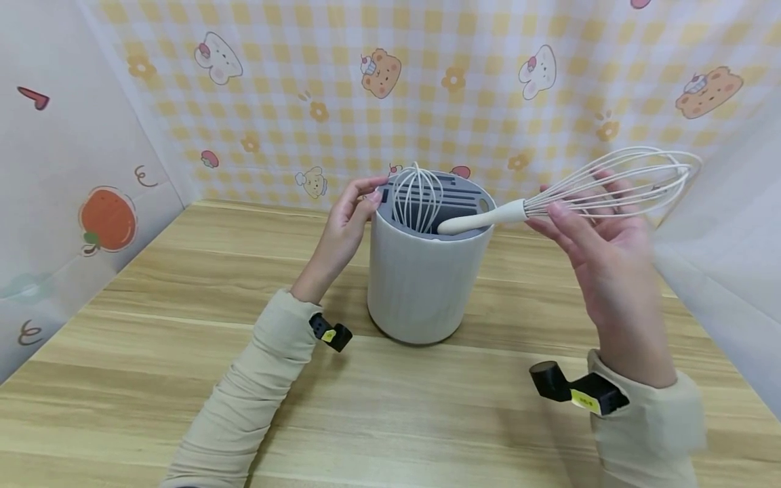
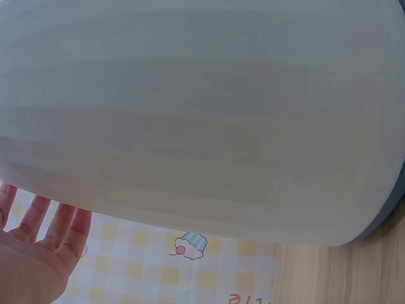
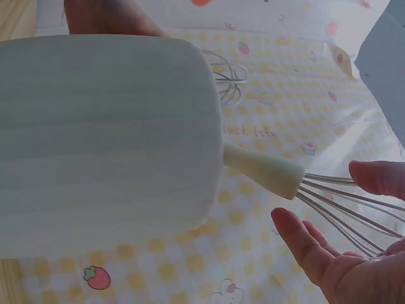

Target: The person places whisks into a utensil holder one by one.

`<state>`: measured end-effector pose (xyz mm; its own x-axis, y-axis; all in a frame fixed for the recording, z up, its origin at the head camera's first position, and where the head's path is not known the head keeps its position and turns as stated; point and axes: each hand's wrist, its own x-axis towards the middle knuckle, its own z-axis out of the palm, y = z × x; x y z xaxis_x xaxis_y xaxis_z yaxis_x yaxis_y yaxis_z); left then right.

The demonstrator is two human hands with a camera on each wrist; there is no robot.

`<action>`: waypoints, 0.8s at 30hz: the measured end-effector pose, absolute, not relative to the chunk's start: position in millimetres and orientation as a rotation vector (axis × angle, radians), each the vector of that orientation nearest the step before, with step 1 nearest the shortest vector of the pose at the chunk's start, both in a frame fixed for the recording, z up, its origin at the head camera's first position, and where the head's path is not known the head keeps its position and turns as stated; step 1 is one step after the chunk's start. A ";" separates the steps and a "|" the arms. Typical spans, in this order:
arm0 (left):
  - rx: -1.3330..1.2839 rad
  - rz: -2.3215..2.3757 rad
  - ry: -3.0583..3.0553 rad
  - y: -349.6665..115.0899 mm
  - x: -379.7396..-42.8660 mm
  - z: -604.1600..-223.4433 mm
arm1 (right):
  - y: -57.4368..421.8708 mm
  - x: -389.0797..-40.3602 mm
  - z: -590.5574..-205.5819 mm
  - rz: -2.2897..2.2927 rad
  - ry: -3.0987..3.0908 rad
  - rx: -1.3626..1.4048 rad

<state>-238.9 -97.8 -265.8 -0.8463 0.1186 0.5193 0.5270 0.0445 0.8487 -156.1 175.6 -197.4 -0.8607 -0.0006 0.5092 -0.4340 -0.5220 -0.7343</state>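
Observation:
A white, faintly ribbed utensil holder (image 1: 424, 291) with a grey slotted top (image 1: 454, 186) stands upright on the table. My left hand (image 1: 348, 220) touches the left side of its rim, the fingers fairly straight; in the left wrist view the fingers (image 2: 73, 231) lie along its wall. One whisk (image 1: 417, 196) stands in the holder, its pale wire loops upward. My right hand (image 1: 601, 230) holds a second whisk (image 1: 509, 213) by its wires between thumb and fingers. That whisk lies nearly level, its cream handle (image 3: 269, 170) pointing left with the end over the holder's opening.
Light wooden table boards (image 1: 390, 413) spread in front of and around the holder. A yellow checked cloth (image 1: 274, 102) hangs close behind it, with pale printed sheets (image 1: 55, 169) at the sides. Black camera mounts (image 1: 576, 392) sit on both sleeves.

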 end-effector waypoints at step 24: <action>-0.654 -1.858 -2.022 -97.1 -238.1 -265.2 | 141.9 -145.2 -195.8 1.809 -1.229 0.653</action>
<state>-238.1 -97.1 -265.2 -0.8449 0.1175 0.5219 0.5300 0.0509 0.8465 -145.2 141.9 -195.8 -0.5179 0.3457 0.7825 -0.8548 -0.1741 -0.4889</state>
